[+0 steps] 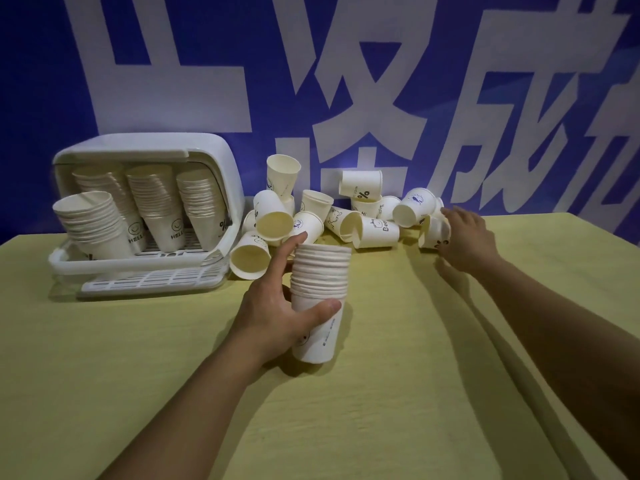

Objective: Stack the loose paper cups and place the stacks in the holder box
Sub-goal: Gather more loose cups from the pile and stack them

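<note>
Left hand [277,306] is wrapped round a tall stack [320,299] of nested cups at centre frame, thumb across the front and forefinger up by the top rims, the stack's long axis close to upright with mouths up. Whether its base sits on the yellow desk [415,375] or hangs just above it, I can't say from this angle.

Over at the right of the frame, the right hand [465,237] is out at the edge of the loose pile [332,216], fingers curled onto a tipped cup [433,235] lying on its side. That cup is the nearest loose one to it and well apart from the stack, so it looks like the next one to come leftward and drop in mouth-up. How firm the hold is I can't make out; the fingertips are tucked behind the cup.

The rest of the pile sprawls across the middle of the frame, cups on their sides and pointing every way.

Upper left, the white holder box [221,157] stands open, with four leaning stacks inside it, the front-left one poking out over the tray. Space behind them is hidden. Several prints on the cups are too small to read.
</note>
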{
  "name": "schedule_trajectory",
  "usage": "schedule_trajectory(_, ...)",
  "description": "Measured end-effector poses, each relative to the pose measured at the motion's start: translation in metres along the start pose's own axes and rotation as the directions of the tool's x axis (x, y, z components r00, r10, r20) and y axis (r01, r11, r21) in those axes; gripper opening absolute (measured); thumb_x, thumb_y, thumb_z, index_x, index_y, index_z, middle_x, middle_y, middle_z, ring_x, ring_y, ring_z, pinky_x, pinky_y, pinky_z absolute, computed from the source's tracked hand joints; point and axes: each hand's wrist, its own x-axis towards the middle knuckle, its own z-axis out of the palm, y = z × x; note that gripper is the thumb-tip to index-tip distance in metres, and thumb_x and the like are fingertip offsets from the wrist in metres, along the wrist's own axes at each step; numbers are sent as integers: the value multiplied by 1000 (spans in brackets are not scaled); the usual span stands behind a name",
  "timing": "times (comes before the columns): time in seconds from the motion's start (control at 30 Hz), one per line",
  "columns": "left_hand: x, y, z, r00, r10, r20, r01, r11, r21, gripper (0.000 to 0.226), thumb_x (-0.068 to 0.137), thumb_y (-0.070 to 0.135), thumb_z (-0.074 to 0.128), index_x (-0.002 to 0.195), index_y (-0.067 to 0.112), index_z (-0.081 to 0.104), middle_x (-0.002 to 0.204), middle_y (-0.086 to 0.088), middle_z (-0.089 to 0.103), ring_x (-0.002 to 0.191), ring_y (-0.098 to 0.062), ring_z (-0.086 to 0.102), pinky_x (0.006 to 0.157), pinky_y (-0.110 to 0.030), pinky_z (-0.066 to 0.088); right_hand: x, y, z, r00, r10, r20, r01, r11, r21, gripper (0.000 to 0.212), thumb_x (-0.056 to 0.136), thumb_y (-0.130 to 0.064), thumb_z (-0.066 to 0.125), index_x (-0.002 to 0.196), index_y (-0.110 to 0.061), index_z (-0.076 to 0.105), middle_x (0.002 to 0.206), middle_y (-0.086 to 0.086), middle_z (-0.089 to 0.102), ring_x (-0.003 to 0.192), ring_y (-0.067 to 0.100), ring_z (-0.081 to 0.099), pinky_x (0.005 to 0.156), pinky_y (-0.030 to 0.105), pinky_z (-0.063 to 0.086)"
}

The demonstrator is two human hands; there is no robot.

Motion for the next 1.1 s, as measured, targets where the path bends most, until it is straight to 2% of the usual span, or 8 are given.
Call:
schedule_trajectory(0.2,0,2,0,1000,-11,15,11,1000,13,103,56,65,82,141,69,23,133,18,54,94,5,63,88,-37,58,3,18,12,998,-70,4,70,993,-91,70,84,-41,76,144,-26,43,139,10,50,124,34,43,105,55,40)
schedule_trajectory(0.33,0,3,-1,1000,-21,15,20,1000,8,104,56,64,83,141,70,23,132,18,54,94,6,63,89,-37,57,-23,-1,4,996,-87,-22,89,964,252,71,79,-41,81,140,-26,47,136,8,48,113,26,47,98,45,45)
schedule_trajectory(0.5,-4,8,1,984,3,176,2,1000,-25,101,56,61,84,133,81,21,122,34,50,95,19,59,80,-21,51,-83,-56,-36,984,-168,-57,153,632,759,69,89,-28,74,145,-33,34,127,-6,50,107,13,60,75,21,55)
schedule_trajectory(0.67,-8,10,4,948,-21,316,42,997,-61,114,49,65,81,138,79,13,128,28,51,104,5,64,86,-25,56,-131,-109,-65,967,-249,-54,159,425,891,70,94,-31,66,149,-49,26,116,-27,47,93,-20,57,69,11,51)
schedule_trajectory(0.77,-10,15,5,959,-21,281,35,998,-43,124,49,65,81,137,80,-4,122,30,46,100,5,63,80,-22,52,-150,-124,-64,948,-318,-7,150,428,891,61,94,-38,65,143,-49,32,117,-27,49,94,-24,55,66,6,50)
schedule_trajectory(0.87,-11,16,6,980,-15,197,27,998,-59,130,50,62,85,138,78,-10,138,15,47,114,-5,60,94,-41,55,-162,-128,-57,937,-349,16,139,413,900,48,95,-48,58,141,-41,43,123,-14,60,108,-7,61,80,17,55)
schedule_trajectory(1.0,-10,16,5,992,14,123,-9,999,-40,130,49,63,85,141,75,-5,147,7,48,130,-16,53,106,-54,48,-162,-116,-53,937,-347,-40,193,421,886,39,97,-46,48,131,-36,62,127,-16,64,120,3,58,98,30,51)
schedule_trajectory(1.1,-10,15,6,990,22,139,-17,999,-31,118,47,66,83,137,78,8,130,22,50,119,-4,55,102,-45,50,-146,-100,-54,947,-306,-95,251,525,813,23,101,-43,51,116,-41,69,121,-14,63,110,0,58,92,28,50)
